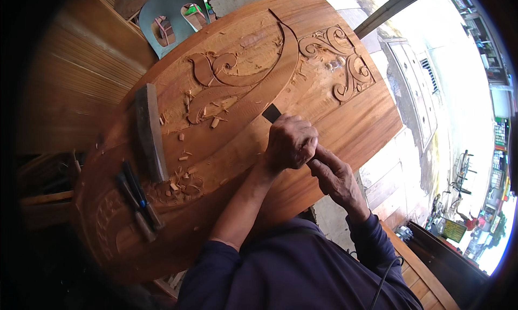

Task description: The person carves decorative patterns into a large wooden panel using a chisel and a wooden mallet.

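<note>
A large curved wooden panel [356, 132] carved with scrolls lies beneath me. My left hand [291, 141] is closed around a wide, dark-bladed chisel [272, 113], whose blade rests at the edge of a long carved curve near the panel's middle. My right hand [337, 181] grips the chisel's handle just behind my left, fingers wrapped at its end; the handle is mostly hidden. Loose wood chips [215, 123] are scattered over the carving. A long grey bar or block [149, 132] lies on the panel at the left, with several slim tools [141, 202] below it.
A pale green plastic chair [162, 10] stands behind the panel, beside stacked wooden pieces [75, 67] at the left. A dark post [386, 10] rises at the upper right, by a bright paved area with bicycles [458, 175]. A planked wooden surface [415, 277] is at the lower right.
</note>
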Action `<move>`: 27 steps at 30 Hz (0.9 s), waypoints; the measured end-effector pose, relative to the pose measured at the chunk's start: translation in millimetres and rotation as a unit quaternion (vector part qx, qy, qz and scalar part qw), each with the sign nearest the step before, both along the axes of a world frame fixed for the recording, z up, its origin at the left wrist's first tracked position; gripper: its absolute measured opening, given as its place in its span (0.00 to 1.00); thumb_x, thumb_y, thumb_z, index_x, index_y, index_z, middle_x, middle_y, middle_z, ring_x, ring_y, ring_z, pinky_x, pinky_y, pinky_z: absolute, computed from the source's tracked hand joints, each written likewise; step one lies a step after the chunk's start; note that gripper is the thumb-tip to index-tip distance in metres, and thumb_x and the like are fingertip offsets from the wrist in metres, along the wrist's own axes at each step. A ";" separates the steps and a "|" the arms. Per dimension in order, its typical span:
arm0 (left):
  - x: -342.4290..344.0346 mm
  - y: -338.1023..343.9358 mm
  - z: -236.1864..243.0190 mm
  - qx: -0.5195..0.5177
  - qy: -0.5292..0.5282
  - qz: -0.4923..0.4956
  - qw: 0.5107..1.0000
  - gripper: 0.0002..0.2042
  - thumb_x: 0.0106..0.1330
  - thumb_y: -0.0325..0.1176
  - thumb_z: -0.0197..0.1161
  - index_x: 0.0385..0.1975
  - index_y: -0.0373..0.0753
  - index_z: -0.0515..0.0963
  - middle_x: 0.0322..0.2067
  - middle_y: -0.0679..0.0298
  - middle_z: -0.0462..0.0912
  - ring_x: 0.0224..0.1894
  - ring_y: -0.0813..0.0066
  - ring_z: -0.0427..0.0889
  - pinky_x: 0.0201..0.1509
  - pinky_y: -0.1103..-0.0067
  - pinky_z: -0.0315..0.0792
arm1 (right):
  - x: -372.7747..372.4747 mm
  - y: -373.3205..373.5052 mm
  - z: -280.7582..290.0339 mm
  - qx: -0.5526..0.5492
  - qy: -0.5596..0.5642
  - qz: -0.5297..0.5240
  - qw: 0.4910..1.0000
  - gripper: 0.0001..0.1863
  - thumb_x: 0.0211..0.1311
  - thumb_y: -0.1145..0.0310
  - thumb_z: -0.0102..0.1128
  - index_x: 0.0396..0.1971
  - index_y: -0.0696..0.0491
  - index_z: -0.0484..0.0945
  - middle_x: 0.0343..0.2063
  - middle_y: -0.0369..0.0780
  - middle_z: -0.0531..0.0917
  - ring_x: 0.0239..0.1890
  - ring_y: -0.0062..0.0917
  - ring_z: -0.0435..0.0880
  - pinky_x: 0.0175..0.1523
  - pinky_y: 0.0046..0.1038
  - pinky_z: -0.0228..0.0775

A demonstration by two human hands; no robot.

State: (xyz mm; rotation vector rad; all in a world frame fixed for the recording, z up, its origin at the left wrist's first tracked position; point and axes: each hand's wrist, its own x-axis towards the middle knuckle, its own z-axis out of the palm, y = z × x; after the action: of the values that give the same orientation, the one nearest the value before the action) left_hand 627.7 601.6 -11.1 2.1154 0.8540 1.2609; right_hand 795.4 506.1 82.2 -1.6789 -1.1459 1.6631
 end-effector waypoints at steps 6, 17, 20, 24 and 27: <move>-11.1 -23.9 -4.3 -0.072 0.057 -0.038 0.995 0.13 0.66 0.38 0.60 0.19 0.43 0.75 0.19 0.60 0.76 0.25 0.55 0.79 0.35 0.62 0.71 | -13.1 -16.1 -2.3 -0.067 0.002 0.001 0.998 0.25 0.83 0.60 0.59 0.74 0.52 0.76 0.36 0.33 0.82 0.39 0.16 0.79 0.46 0.24 0.76; -20.6 2.8 -1.1 -0.145 0.001 -0.088 0.986 0.19 0.70 0.43 0.51 0.17 0.40 0.73 0.17 0.56 0.75 0.23 0.51 0.78 0.33 0.60 0.72 | -28.8 8.5 12.3 -0.081 -0.006 -0.032 0.996 0.25 0.84 0.60 0.57 0.74 0.52 0.75 0.36 0.31 0.81 0.36 0.15 0.76 0.42 0.22 0.73; -13.5 4.6 -9.2 -0.136 0.008 -0.093 0.986 0.18 0.69 0.42 0.52 0.18 0.40 0.73 0.17 0.55 0.75 0.23 0.49 0.78 0.34 0.59 0.72 | -22.7 6.9 0.8 -0.076 0.013 -0.059 0.995 0.25 0.83 0.60 0.57 0.74 0.52 0.76 0.35 0.31 0.81 0.36 0.15 0.76 0.41 0.21 0.72; -2.9 11.7 -14.8 -0.108 0.000 -0.062 0.992 0.13 0.63 0.41 0.58 0.19 0.42 0.77 0.20 0.58 0.82 0.25 0.52 0.82 0.32 0.61 0.74 | -6.3 18.1 -3.5 -0.114 0.009 -0.063 0.991 0.25 0.83 0.59 0.59 0.72 0.53 0.77 0.36 0.32 0.83 0.36 0.13 0.77 0.41 0.20 0.73; -2.7 7.8 -9.8 -0.026 -0.031 -0.002 0.999 0.13 0.63 0.40 0.56 0.18 0.43 0.75 0.18 0.61 0.78 0.22 0.56 0.77 0.31 0.63 0.71 | -5.1 18.1 5.6 -0.058 0.000 -0.011 0.998 0.25 0.82 0.59 0.60 0.72 0.54 0.78 0.36 0.32 0.83 0.36 0.14 0.79 0.40 0.21 0.74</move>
State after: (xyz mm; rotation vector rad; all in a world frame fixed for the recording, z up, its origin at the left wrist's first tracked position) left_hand 625.1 609.4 -21.0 2.0255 0.8456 1.2826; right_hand 790.2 524.2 87.8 -1.7557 -1.0452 1.7443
